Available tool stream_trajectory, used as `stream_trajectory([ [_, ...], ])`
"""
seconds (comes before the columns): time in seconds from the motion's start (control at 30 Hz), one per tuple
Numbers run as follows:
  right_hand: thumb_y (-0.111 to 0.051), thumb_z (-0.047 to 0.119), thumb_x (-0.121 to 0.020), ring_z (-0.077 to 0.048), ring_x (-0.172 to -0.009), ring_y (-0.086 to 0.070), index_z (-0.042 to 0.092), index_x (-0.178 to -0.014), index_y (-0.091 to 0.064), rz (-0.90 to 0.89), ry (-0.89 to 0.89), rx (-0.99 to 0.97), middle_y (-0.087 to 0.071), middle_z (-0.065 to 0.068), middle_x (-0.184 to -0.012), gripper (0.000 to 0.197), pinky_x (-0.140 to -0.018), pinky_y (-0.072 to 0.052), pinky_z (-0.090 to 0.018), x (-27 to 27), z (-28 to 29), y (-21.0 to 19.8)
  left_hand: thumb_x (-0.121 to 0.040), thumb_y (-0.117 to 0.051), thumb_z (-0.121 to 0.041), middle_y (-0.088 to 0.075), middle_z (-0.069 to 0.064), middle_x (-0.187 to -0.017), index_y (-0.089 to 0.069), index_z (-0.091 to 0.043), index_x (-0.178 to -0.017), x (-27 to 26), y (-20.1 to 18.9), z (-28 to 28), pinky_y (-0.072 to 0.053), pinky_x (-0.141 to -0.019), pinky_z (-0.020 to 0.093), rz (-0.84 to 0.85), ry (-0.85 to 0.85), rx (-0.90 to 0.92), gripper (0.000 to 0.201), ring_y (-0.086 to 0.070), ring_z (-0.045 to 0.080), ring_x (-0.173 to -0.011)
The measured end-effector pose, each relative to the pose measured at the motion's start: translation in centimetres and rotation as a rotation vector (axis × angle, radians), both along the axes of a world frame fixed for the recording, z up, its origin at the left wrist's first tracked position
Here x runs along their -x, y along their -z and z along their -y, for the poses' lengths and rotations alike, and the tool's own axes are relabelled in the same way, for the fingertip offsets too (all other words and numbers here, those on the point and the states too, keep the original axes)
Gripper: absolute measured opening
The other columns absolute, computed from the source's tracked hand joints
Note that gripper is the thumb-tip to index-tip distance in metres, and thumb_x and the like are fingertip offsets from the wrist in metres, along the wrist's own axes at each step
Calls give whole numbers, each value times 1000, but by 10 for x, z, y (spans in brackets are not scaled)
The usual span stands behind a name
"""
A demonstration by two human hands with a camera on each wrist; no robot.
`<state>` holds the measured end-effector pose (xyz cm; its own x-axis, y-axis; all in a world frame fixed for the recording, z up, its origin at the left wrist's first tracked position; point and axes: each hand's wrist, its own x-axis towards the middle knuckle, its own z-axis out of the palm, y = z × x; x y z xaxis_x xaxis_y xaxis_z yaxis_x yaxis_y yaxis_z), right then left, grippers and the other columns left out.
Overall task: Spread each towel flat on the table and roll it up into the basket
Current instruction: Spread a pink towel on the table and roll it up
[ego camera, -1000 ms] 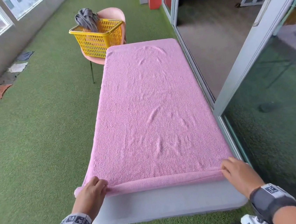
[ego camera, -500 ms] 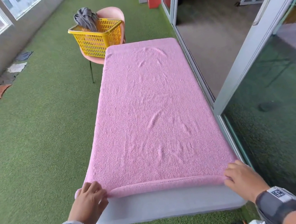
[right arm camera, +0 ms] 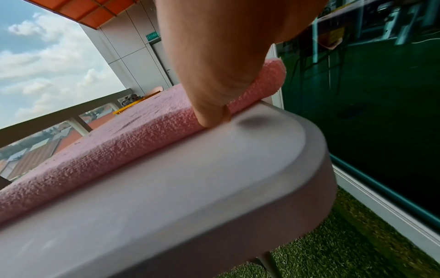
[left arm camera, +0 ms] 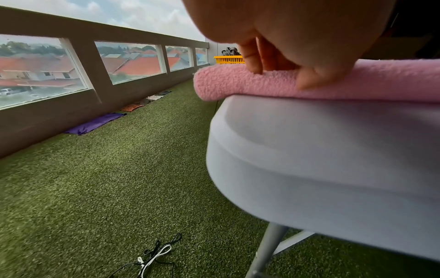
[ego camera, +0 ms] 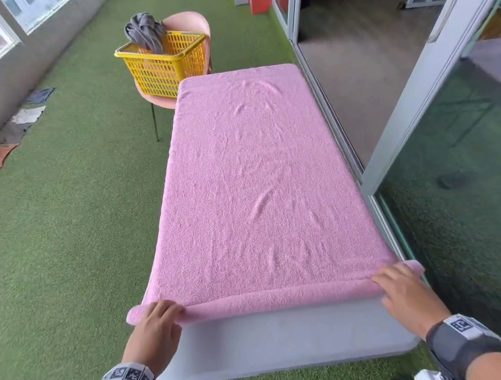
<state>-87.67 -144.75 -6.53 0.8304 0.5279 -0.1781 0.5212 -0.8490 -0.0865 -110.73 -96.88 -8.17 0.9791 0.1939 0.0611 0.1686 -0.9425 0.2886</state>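
Roll thicker, two hands point(ego camera: 156, 322) point(ego camera: 407, 292), one pink towel point(ego camera: 254, 183)

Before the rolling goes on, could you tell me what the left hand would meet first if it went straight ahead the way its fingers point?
The left hand would meet only the pink towel, already under its fingers; the yellow basket seems off that line.

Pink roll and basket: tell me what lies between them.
Only the flat, unrolled pink towel covering the table, from roll toward yellow basket; the head view shows it.
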Motion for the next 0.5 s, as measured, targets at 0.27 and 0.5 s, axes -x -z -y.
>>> stream_trajectory([
  [0.27, -73, 25, -67, -8, -74, -42, 33, -57, -43, -88, 25, 127, -43, 20, -67, 33, -74, -43, -35, 11, -3, -11, -74, -66, -43, -58, -21, -86, -69, -34, -85, 17, -10, 2, -47, -71, 33, -142, 32, -88, 15, -50, 10, -87],
  [0.5, -46, 39, -94, -1, -72, -46, 27, -53, -44, -167, 94, 72, -45, 12, -80, 42, -82, -39, -33, 2, -9, -18, -79, -45, -48, -47, -13, -82, -67, -31, -70, 15, -15, 7, -43, -63, 30, -81, -20, -164, 29, -45, 11, -77],
])
